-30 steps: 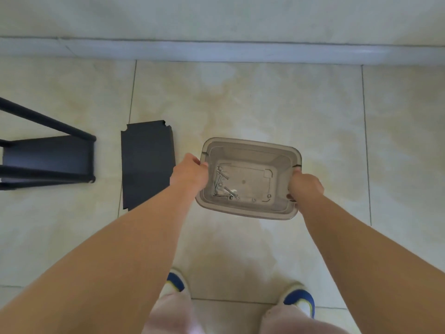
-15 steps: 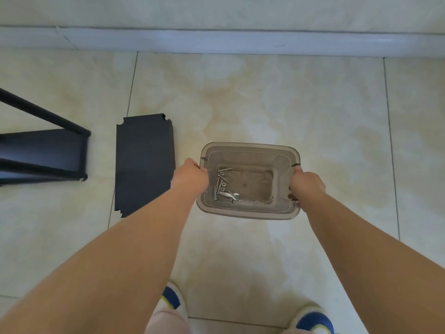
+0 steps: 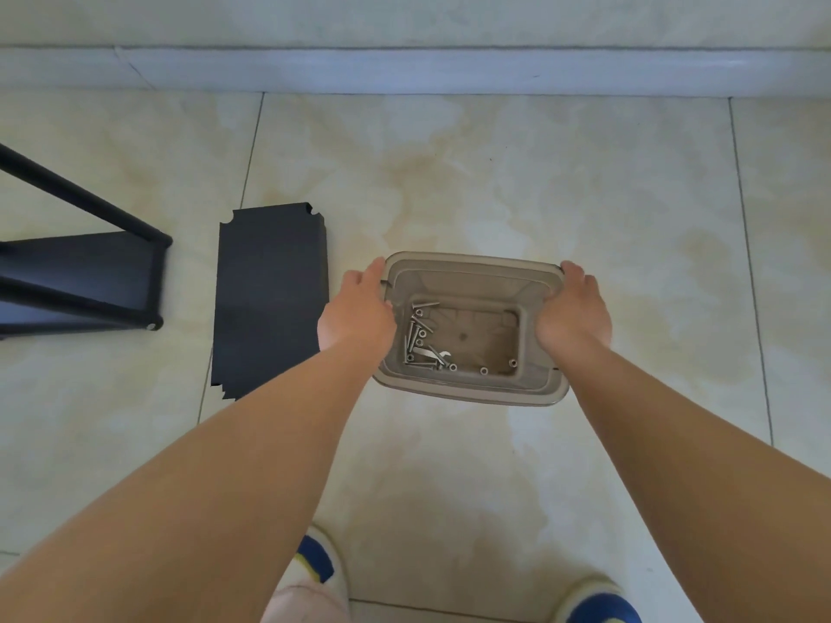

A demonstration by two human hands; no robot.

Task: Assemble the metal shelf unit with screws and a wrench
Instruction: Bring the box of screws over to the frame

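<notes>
A translucent grey plastic bin (image 3: 472, 393) sits low over the tiled floor between my hands. Inside it lie several silver screws (image 3: 416, 335), a small wrench (image 3: 434, 354) and a few nuts (image 3: 484, 370). My left hand (image 3: 355, 308) holds the bin's left rim, fingers stretched along the outside and thumb over the edge. My right hand (image 3: 575, 308) holds the right rim the same way. A flat black shelf panel (image 3: 270, 299) lies on the floor just left of the bin. The partly built black metal shelf frame (image 3: 81, 281) lies on its side at the far left.
A pale baseboard (image 3: 449, 69) and wall run across the top. My two blue and white shoes (image 3: 319, 568) stand at the bottom edge. Beige floor tiles (image 3: 629, 195) stretch right of and beyond the bin.
The bin has come down towards the floor, and the screws have slid to its left side. Both hands have slid forward along the rims, fingers now stretched out.
</notes>
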